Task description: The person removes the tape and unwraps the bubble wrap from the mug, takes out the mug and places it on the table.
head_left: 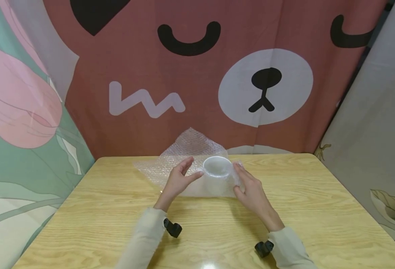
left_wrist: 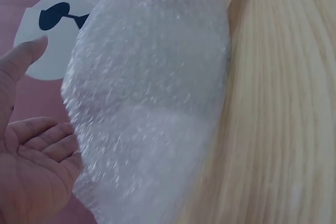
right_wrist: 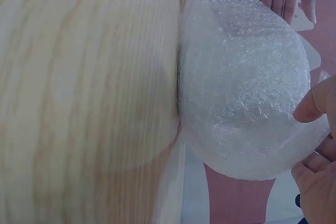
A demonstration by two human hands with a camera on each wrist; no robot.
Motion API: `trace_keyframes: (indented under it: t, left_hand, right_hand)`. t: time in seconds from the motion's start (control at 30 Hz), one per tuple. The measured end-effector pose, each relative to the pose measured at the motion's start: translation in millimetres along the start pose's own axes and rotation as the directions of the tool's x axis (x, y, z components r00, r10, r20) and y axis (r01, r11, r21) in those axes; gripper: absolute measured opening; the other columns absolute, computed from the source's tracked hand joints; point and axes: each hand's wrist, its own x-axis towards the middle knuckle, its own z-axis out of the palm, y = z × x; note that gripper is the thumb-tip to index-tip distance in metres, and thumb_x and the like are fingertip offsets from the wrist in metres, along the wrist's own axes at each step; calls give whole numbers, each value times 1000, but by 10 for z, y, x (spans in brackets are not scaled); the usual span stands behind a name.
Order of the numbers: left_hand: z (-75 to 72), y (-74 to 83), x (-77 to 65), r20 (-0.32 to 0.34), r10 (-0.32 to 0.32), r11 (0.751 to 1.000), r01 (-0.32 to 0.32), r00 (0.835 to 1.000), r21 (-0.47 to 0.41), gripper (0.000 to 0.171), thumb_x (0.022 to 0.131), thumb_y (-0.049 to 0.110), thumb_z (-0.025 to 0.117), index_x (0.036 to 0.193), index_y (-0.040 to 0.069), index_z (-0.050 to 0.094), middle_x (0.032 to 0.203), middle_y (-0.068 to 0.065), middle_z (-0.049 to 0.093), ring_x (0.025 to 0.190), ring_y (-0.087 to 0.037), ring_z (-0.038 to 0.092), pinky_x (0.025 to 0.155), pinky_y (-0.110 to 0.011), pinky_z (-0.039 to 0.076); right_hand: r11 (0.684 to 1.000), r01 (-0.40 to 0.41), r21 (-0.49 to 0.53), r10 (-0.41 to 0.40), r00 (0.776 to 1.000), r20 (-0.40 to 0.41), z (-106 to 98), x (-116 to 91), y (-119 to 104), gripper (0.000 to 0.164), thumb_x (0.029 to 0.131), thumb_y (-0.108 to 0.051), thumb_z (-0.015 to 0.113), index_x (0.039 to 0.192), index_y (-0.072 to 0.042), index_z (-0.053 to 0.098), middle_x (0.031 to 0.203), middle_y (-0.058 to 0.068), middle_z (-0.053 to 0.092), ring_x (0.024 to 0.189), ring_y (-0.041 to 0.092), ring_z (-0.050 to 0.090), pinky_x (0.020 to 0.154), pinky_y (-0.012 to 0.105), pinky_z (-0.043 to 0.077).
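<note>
A white round cup-like container (head_left: pixel 217 170) stands upright on the table, its rim uncovered on top. Clear bubble wrap (head_left: pixel 170 166) goes around its side and spreads out flat behind it and to the left. My left hand (head_left: pixel 178 182) is beside the container on the left, thumb and fingers spread apart, the thumb tip close to the wrap. On the other side, my right hand (head_left: pixel 253 192) pinches the wrap's loose end between thumb and fingers. Both wrist views show the wrapped side (left_wrist: pixel 147 77) from near the tabletop, with the container itself hidden behind the bubbles.
The light wooden table (head_left: pixel 116 224) carries the wrap near its back edge. Behind it hangs a curtain (head_left: pixel 197 74) with a large bear face, and further printed curtains hang at the left and right. A small black camera sits on each wrist.
</note>
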Motion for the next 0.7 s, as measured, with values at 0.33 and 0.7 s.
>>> trace_keyframes:
  t: [0.33,0.7]
  left_hand:
    - [185,-5,45,3,-14,993,13,1000,116,82,78,26,83,144,0,43,145,-15,44,135,-28,38,109,-41,30]
    - [293,5,7,-15,1,983,2,1000,182,84,74,29,85,141,-2,47,140,-18,50,131,-32,42,106,-51,34]
  right_hand:
    - [1000,19,-6,-19,999,-35,-4,1,25,62,71,8,65,132,12,52,132,25,53,122,38,51,95,47,43]
    - [1000,18,5,-18,999,-37,-8,-13,19,59,72,12,63,130,12,53,130,26,54,119,39,52,92,46,45]
